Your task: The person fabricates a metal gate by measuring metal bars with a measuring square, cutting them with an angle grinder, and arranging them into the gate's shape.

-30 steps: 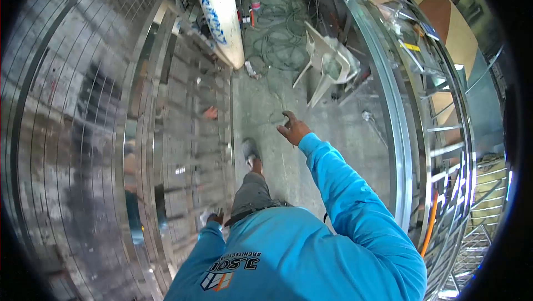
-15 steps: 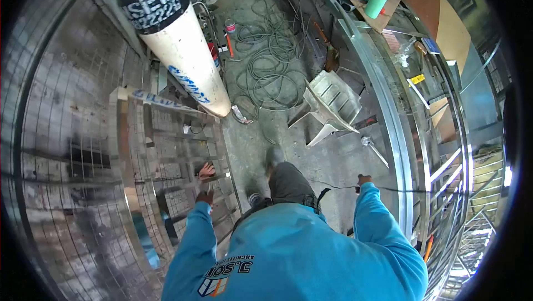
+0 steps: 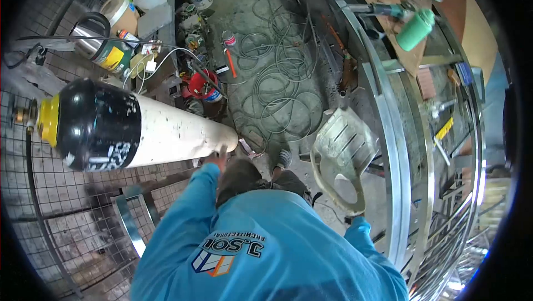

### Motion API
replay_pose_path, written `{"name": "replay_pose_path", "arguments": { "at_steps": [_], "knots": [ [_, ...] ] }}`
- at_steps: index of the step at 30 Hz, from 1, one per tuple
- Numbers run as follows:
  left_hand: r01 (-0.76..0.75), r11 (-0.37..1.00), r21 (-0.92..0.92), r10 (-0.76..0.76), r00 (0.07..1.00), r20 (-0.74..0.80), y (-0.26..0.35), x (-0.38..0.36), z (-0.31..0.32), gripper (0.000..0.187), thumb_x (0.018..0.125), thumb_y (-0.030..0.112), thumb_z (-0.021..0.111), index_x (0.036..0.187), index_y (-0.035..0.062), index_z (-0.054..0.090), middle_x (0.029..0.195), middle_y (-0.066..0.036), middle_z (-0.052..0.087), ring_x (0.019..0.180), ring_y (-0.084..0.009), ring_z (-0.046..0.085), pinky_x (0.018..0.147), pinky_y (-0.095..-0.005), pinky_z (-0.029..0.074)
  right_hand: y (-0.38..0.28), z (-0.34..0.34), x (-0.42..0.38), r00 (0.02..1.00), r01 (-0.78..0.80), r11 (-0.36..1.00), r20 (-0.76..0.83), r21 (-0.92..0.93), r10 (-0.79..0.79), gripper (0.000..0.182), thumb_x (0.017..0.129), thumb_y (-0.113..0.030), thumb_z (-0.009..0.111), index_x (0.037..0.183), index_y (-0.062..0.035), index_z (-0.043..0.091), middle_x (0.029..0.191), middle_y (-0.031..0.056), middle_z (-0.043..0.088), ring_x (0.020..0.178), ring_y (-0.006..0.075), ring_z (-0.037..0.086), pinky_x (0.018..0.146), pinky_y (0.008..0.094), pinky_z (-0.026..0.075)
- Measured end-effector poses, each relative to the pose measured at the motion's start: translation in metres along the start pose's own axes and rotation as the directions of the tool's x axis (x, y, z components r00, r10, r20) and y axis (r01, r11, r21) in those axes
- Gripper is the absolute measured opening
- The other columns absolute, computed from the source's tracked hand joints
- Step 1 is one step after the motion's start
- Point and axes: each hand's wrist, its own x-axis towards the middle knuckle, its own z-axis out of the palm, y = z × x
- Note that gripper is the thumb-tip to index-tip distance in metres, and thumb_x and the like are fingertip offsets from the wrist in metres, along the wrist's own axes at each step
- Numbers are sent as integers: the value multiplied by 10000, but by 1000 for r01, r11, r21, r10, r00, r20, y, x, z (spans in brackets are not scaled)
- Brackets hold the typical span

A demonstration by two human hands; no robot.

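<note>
My left hand is beside the lower end of a large white gas cylinder with a black and yellow top. Its fingers look stretched out, with nothing visible in them; whether they touch the cylinder is unclear. At the right, my right hand is closed by the lower edge of a worn, pale plastic chair. A thin dark cable runs to this hand, which is small and partly hidden by the blue sleeve.
Coiled hoses lie on the floor ahead. Buckets, including a red one, line the left. Wire mesh stands at far left. Along the right runs a metal frame with a green bottle and a grinder.
The view has moved forward, bringing the chair and cylinder nearer. My left hand has moved up to the cylinder's lower end, and my right hand is now lower, beside the chair.
</note>
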Motion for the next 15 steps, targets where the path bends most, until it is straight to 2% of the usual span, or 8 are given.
{"name": "replay_pose_path", "arguments": {
  "at_steps": [1,3,4,6,8,11,14,15],
  "knots": [
    [-54,999,7,54,998,-12,30,7,-30,713,841,533,526,1308,0,440,1128,-249,591,1000,-349,595,841,-445,470,-6,3,-2,1000,-2,999,-19,-44,1,235,909,-318,521,1071,-151,559,822,105,649,563,273,605,447,415,481],
    [-150,979,-136,122,973,-194,70,40,-54,672,811,572,517,1250,64,511,1205,-242,546,1143,-377,504,953,-415,407,-32,27,0,988,-119,981,-113,-156,102,233,905,-315,523,1065,-150,562,836,109,647,593,279,604,469,419,483],
    [-85,978,-193,64,992,-111,110,35,-92,669,816,579,503,1249,68,516,1228,-246,531,1160,-376,493,965,-413,402,-50,43,8,980,-165,969,-145,-186,139,231,903,-313,524,1062,-150,564,843,110,647,609,282,603,480,421,484],
    [-67,994,-86,63,997,-53,141,66,-122,724,815,580,496,1294,37,479,1280,-234,500,1195,-372,468,1006,-405,374,-84,70,32,964,-219,950,-197,-220,177,228,899,-309,525,1056,-149,567,857,114,645,639,288,601,502,424,486],
    [-123,992,0,121,978,-168,138,134,-110,740,814,578,493,1308,27,468,1302,-227,487,1205,-369,462,1023,-402,363,-129,106,57,959,-229,941,-223,-247,175,225,895,-305,527,1051,-149,570,871,117,643,670,294,599,524,428,488],
    [-48,995,90,54,997,-59,149,190,-134,754,817,566,489,1330,15,439,1327,-228,464,1231,-362,442,1046,-394,343,-195,167,101,961,-210,933,-240,-293,140,221,889,-300,529,1042,-148,575,891,122,640,716,303,596,557,433,490],
    [20,994,108,-24,999,34,164,242,-156,757,821,556,485,1328,-5,432,1334,-245,448,1246,-363,427,1049,-384,341,-253,234,143,967,-174,916,-239,-362,89,217,883,-295,531,1034,-147,579,912,127,638,762,312,593,590,438,493],
    [57,995,85,-67,992,112,178,258,-170,761,820,557,484,1329,-6,429,1334,-244,449,1246,-365,427,1050,-385,340,-273,255,155,968,-165,906,-241,-390,73,216,881,-293,532,1031,-146,581,919,129,637,777,315,592,601,440,494]
  ]
}}
